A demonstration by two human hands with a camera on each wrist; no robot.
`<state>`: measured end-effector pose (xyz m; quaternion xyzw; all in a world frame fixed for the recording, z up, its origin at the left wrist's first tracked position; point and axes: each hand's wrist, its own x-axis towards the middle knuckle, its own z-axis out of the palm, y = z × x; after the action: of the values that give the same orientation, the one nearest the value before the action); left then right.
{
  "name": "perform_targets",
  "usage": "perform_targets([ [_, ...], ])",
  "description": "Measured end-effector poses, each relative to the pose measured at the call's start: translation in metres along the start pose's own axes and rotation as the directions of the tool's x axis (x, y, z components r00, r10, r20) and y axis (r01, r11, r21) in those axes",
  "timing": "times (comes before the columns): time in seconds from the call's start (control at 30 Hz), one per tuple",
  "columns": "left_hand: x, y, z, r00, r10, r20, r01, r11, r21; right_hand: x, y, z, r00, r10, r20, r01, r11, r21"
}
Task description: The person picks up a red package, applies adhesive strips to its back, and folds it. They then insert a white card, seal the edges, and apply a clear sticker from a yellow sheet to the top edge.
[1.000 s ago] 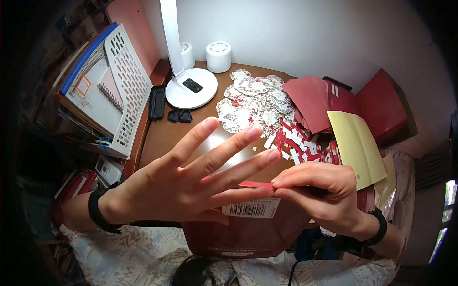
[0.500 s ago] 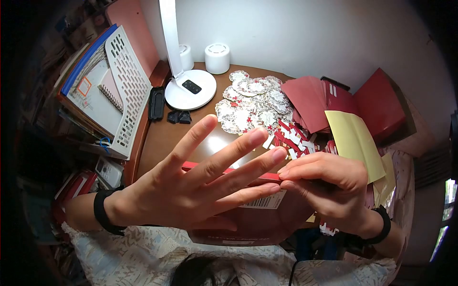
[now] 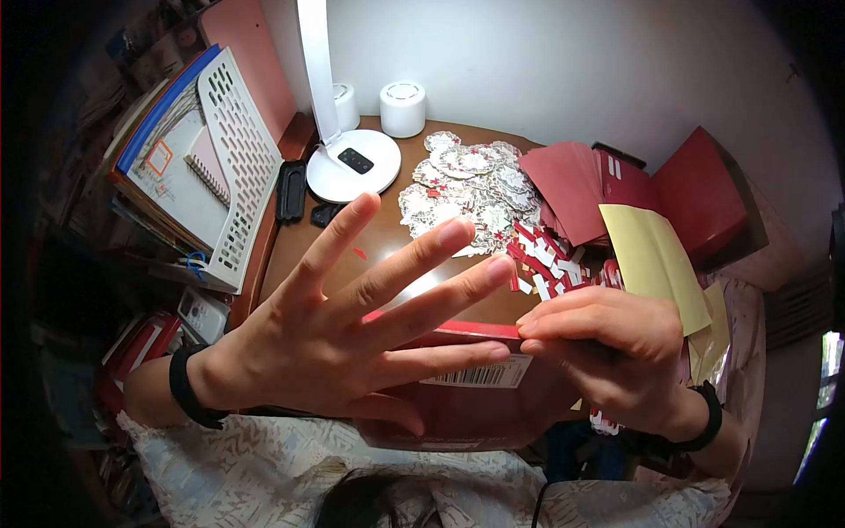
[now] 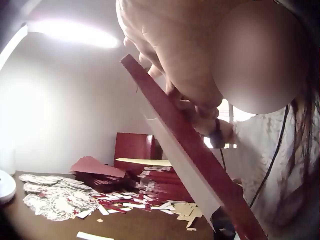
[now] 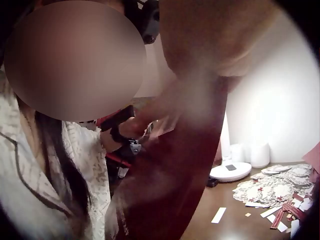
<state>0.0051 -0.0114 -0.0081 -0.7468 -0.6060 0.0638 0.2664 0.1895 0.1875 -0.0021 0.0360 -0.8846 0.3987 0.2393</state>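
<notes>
A dark red flat package (image 3: 528, 387) with a white barcode label (image 3: 480, 377) is held up close to the body. My right hand (image 3: 616, 343) pinches the right end of its bright red top edge between thumb and fingertips. In front of the package, my left hand (image 3: 343, 326) spreads its fingers straight and apart, back toward the head camera. The left index finger crosses the label and the thumb overlaps the red face below it. The left wrist view shows the package slanting, with a long narrow red edge (image 4: 175, 127) and a pale side beneath.
Round patterned paper cutouts (image 3: 475, 185) lie piled at the back. Red and white paper strips (image 3: 550, 260) scatter beside them. Red envelopes (image 3: 568, 189) and a yellow sheet (image 3: 656, 273) lie at right. A white lamp base (image 3: 356, 165) and a file holder (image 3: 238, 167) stand at left.
The package and my right hand have shifted up and to the right. My left hand stays spread and has drawn slightly left. A small red scrap now shows between the left fingers.
</notes>
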Motion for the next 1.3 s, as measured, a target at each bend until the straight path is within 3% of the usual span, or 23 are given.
perform_targets([
  [0.17,-0.004,0.000,0.003,0.998,0.054,0.010,-0.054,0.998,0.013,-0.003,-0.001,-0.002,1.000,-0.015,-0.006,0.014,0.999,-0.049],
  [0.23,-0.005,0.001,0.005,0.996,0.045,-0.074,-0.045,0.999,0.002,-0.003,-0.002,-0.004,0.999,-0.045,-0.014,0.043,0.991,-0.124],
  [0.43,-0.003,-0.005,0.006,0.993,0.022,-0.120,-0.019,1.000,0.022,-0.004,-0.004,-0.004,0.999,-0.052,0.000,0.052,0.995,-0.086],
  [0.5,-0.005,-0.003,-0.003,0.992,0.008,-0.128,-0.001,0.999,0.050,-0.005,-0.002,-0.004,0.999,-0.045,-0.018,0.043,0.995,-0.088],
  [0.57,-0.012,-0.003,-0.014,0.996,0.068,-0.065,-0.053,0.977,0.206,-0.006,-0.001,-0.004,0.999,-0.041,-0.035,0.037,0.995,-0.089],
  [0.6,-0.008,0.002,-0.009,0.985,0.035,-0.168,-0.005,0.985,0.175,-0.005,-0.001,-0.004,0.999,-0.037,-0.030,0.034,0.996,-0.080],
  [0.7,0.007,0.006,-0.003,0.972,0.083,-0.220,-0.037,0.978,0.206,-0.003,-0.002,-0.003,0.999,-0.038,-0.016,0.037,0.996,-0.077],
  [0.97,0.001,0.003,-0.007,0.974,0.183,-0.134,-0.141,0.952,0.273,-0.006,-0.001,-0.005,1.000,-0.019,-0.005,0.019,0.997,-0.074],
  [1.03,0.006,0.007,-0.005,0.974,0.135,-0.184,-0.095,0.973,0.210,-0.005,-0.002,-0.005,1.000,-0.022,0.001,0.022,0.996,-0.083],
  [1.13,0.016,0.008,-0.003,0.992,0.080,-0.101,-0.065,0.988,0.142,-0.005,-0.001,-0.003,1.000,0.010,-0.002,-0.010,0.998,-0.061],
  [1.3,0.013,0.009,0.003,0.987,0.087,-0.137,-0.068,0.988,0.136,-0.007,0.003,-0.003,1.000,0.012,0.013,-0.012,0.999,-0.049],
])
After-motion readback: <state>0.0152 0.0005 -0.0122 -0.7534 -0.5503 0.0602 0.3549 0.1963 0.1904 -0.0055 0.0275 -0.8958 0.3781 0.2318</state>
